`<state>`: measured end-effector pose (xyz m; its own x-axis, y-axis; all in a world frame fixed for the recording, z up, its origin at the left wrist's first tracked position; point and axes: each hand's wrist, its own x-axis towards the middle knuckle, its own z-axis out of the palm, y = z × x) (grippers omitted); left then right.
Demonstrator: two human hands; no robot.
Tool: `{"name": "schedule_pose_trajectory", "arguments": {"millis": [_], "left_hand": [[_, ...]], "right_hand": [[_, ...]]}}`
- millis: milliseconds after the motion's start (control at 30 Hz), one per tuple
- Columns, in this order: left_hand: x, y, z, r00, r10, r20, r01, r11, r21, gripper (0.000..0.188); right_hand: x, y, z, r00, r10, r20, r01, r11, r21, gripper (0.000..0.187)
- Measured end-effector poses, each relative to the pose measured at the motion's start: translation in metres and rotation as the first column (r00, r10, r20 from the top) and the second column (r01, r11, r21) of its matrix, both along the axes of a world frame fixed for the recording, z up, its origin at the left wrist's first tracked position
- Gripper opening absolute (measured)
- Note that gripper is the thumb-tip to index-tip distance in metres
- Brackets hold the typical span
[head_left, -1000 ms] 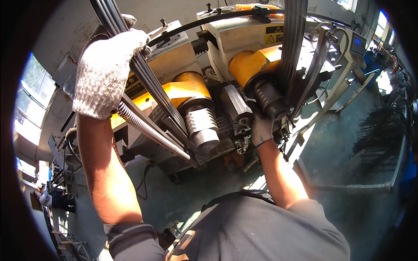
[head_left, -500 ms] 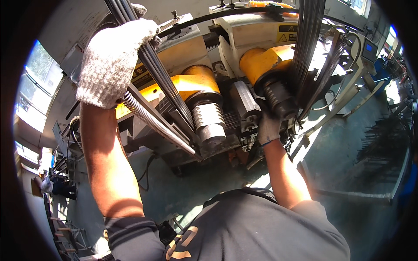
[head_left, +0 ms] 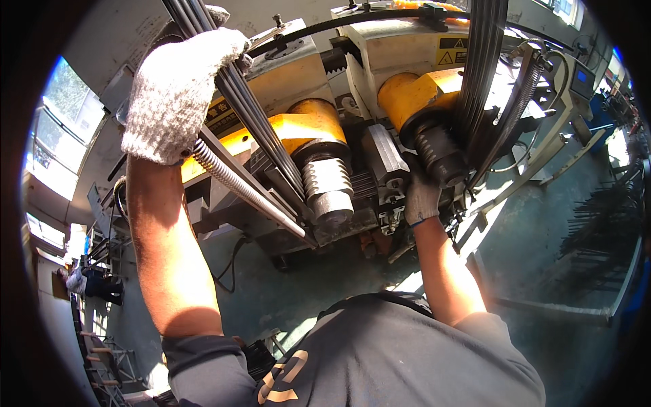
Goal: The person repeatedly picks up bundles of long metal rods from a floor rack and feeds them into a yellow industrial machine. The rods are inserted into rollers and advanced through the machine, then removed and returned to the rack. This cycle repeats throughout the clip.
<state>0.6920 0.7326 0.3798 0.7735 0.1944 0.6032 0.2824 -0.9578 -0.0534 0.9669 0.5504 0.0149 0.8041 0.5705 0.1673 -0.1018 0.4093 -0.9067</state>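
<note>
Two gloved hands work the bending machine: the left hand is clenched around the dark rod bundle running down from its fingers to the rollers, already bent upward beyond the right hand, whose grip I cannot tell.

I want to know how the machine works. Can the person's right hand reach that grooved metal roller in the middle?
Probably yes. The right hand is already at the machine, just beside the grooved roller, with only a small metal block between them.
</note>
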Motion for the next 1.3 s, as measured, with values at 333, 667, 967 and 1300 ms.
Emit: {"name": "schedule_pose_trajectory", "arguments": {"millis": [333, 667, 967, 1300], "left_hand": [[0.001, -0.009, -0.003, 0.992, 0.001, 0.128, 0.042, 0.941, -0.337, 0.027], [-0.023, -0.018, 0.013, 0.997, 0.078, 0.021, -0.027, 0.570, -0.821, 0.030], [-0.020, -0.029, 0.013, 0.965, 0.250, 0.075, -0.068, 0.520, -0.851, 0.039], [-0.048, -0.009, 0.014, 1.000, 0.012, 0.001, -0.008, 0.705, -0.709, 0.027]], "right_hand": [[0.000, 0.004, 0.006, 0.978, -0.045, -0.203, 0.040, 0.999, -0.031, 0.022], [0.015, 0.013, -0.071, 0.998, 0.063, -0.030, -0.066, 0.994, -0.084, 0.032], [0.012, 0.023, -0.074, 0.999, -0.044, 0.001, 0.044, 0.992, -0.118, 0.030], [0.018, 0.016, -0.096, 0.959, 0.002, 0.284, 0.077, 0.961, -0.265, 0.032]]}}
